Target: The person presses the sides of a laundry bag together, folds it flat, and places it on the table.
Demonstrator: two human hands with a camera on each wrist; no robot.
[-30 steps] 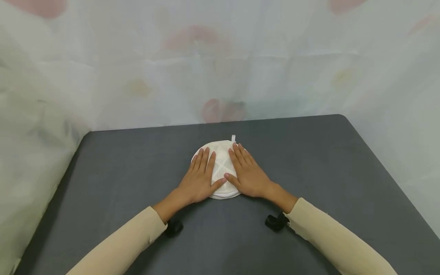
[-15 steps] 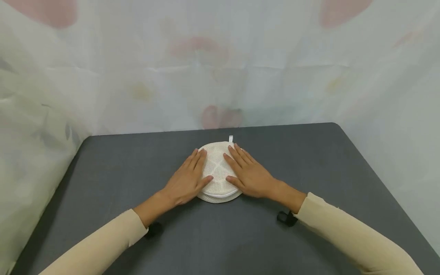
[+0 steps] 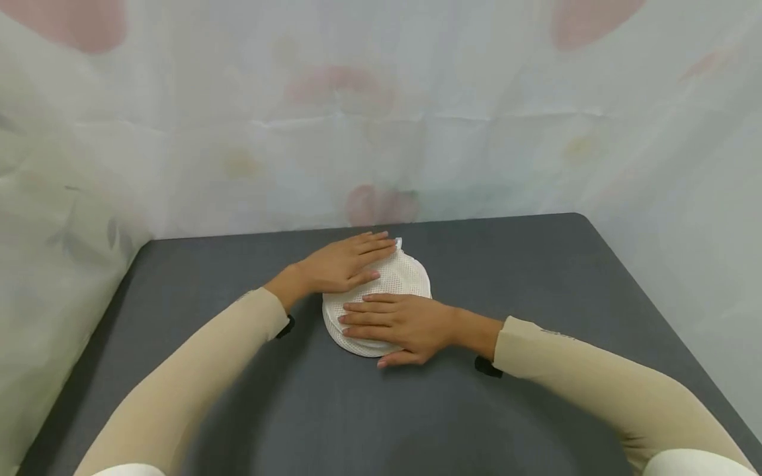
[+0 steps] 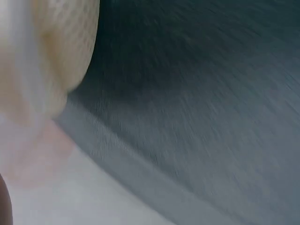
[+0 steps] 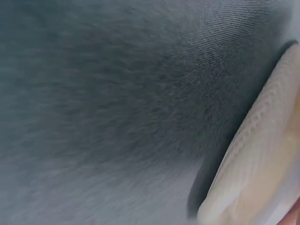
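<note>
**Both hands flat on the mesh disc, mid-table**

The round white mesh fabric disc (image 3: 381, 297) lies flat on the dark grey cloth-covered table (image 3: 536, 317), about centre of it and a bit toward the far edge. It looks like a collapsed mesh pouch pressed into a flat stack; layered edges show on its near-left rim.

My left hand (image 3: 342, 264) lies on the far-left part of the disc, fingers straight, palm down, fingertips reaching to its far rim. My right hand (image 3: 395, 324) lies across the near part of the disc, fingers straight and pointing left, thumb down on the table just off the near rim. Neither hand grips or pinches anything; both just press flat.

Progress, my read: the disc looks fully flattened and held down, so the collapsing part seems done. I can't tell whether anything secures it flat without my hands. Nothing else lies on the table beside the disc to put it into or onto.

A small white tab (image 3: 399, 243) sticks up at the disc's far rim, just past my left fingertips. No readable print on it. No brand, label or writing visible anywhere.

Wrist views are blurred: the left shows mesh (image 4: 56, 42) next to tabletop, the right shows the disc's rim (image 5: 253, 154) against the tabletop. No hand detail from either.

Behind the table: pale translucent curtain (image 3: 381, 119) with faint pink blotches.
</note>
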